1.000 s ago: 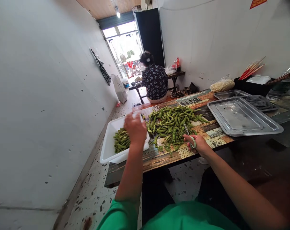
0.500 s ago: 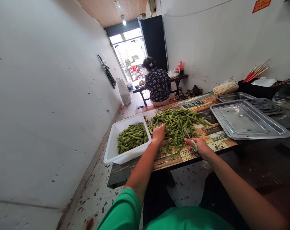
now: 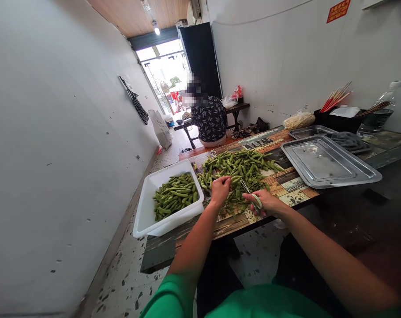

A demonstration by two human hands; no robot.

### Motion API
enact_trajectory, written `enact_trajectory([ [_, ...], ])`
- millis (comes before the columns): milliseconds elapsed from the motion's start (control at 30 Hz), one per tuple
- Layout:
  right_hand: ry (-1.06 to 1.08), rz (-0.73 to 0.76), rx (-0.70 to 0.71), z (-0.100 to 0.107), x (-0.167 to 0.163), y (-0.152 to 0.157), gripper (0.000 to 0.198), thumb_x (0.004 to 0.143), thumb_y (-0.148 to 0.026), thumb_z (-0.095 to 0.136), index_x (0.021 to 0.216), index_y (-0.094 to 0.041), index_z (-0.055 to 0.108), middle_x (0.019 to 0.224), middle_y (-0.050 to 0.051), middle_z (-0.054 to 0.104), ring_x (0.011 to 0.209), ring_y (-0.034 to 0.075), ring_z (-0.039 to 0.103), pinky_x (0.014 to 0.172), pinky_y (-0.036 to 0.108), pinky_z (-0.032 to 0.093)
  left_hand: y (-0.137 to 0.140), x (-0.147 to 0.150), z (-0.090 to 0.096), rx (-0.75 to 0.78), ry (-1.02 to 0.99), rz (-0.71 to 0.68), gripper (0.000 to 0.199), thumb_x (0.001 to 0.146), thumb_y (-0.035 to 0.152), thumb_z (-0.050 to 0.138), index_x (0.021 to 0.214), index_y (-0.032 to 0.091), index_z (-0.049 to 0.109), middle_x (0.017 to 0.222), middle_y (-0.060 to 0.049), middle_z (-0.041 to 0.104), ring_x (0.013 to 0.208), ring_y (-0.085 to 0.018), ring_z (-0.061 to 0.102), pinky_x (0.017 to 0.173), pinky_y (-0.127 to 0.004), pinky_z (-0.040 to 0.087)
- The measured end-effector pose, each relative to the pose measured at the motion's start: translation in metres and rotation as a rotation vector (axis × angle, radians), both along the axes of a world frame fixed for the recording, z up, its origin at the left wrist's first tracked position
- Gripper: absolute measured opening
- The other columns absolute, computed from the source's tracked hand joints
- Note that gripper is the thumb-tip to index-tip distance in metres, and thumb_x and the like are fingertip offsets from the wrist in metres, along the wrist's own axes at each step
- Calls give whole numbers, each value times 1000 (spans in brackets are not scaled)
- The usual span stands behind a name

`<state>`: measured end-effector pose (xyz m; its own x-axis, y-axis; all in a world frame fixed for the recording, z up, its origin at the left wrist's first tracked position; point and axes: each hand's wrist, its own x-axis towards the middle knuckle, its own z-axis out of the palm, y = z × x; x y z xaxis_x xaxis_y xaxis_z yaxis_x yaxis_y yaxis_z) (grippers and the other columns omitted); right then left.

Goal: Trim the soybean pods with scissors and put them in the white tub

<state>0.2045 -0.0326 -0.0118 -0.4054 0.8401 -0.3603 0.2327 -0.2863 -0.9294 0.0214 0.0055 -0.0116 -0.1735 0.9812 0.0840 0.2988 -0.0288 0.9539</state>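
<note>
Left hand (image 3: 220, 191): fingers are pinching a green pod (image 3: 235, 179). Right hand (image 3: 269, 201): fingers are gripping scissors (image 3: 260, 203), blades pointing toward 11 o'clock, near the pod. Pod pile (image 3: 241, 162) is lying at 1 o'clock from the left hand; white tub (image 3: 174, 224), holding loose pods (image 3: 175, 194), is sitting at 9 o'clock.

L fingers (image 3: 224, 181) pinch a green pod (image 3: 235, 179), nr tips of scissors (image 3: 259, 203) held in R fingers (image 3: 249, 197). Loose pod pile (image 3: 243, 162) on patchwork worktop (image 3: 226, 226); white tub (image 3: 178, 221) w/ more pods (image 3: 175, 194) just L, metal tray (image 3: 326, 163) to R. Person (image 3: 209, 121) in dark leaf-print shirt sits further back, twd bright doorway (image 3: 162, 70).
</note>
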Motion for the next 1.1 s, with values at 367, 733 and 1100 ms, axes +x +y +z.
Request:
enact_trajectory([
  [367, 32, -153, 54, 5, -8, 6, 48, 68, -61, 70, 74, -14, 59, 47, -1, 56, 35, 10, 52, 25, 17, 30, -7, 6, -1, -122, -346, -274, 27, 68, 30, 73, 86, 9, 70, 59, -1, 63, 49, -9, 55, 52, -23, 44],
  [733, 34, -247, 120, 2, -9, 2, 46, 65, -57, 73, 59, -17, 53, 39, -5, 49, 30, 7, 44, 31, 18, 30, -3, 0, -1, -130, -365, -318, 27, 60, 26, 78, 80, 10, 69, 62, -1, 64, 53, -7, 52, 55, -21, 39],
  [1100, 127, -183, 47, 9, -18, -20, 44, 68, -57, 71, 75, -16, 58, 53, -2, 56, 43, 12, 55, 32, 20, 38, -9, 10, 12, -122, -819, -108, 29, 63, 14, 77, 76, 13, 52, 64, 1, 61, 58, -12, 63, 65, -27, 51],
])
